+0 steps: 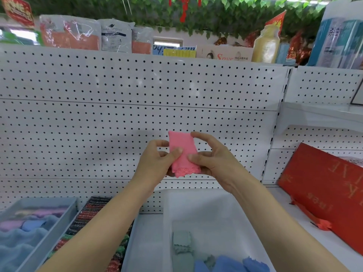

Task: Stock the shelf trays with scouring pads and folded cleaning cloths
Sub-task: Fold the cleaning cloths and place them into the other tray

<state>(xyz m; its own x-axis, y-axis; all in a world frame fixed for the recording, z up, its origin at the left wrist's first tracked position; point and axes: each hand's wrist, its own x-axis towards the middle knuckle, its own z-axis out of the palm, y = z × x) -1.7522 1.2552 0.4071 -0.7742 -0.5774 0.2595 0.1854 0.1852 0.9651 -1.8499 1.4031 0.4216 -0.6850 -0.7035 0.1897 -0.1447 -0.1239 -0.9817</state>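
— Holding the pink cloth [183,154] up, why?
— Left hand [157,160] and right hand [213,156] pinch its two sides to keep the fold flat, I think, above the white tray [216,205] where the cloths go.

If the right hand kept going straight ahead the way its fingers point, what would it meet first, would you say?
Probably the white pegboard back panel behind the pink cloth that the right hand holds with the left hand. Nothing else shows between, though depth is hard to judge.
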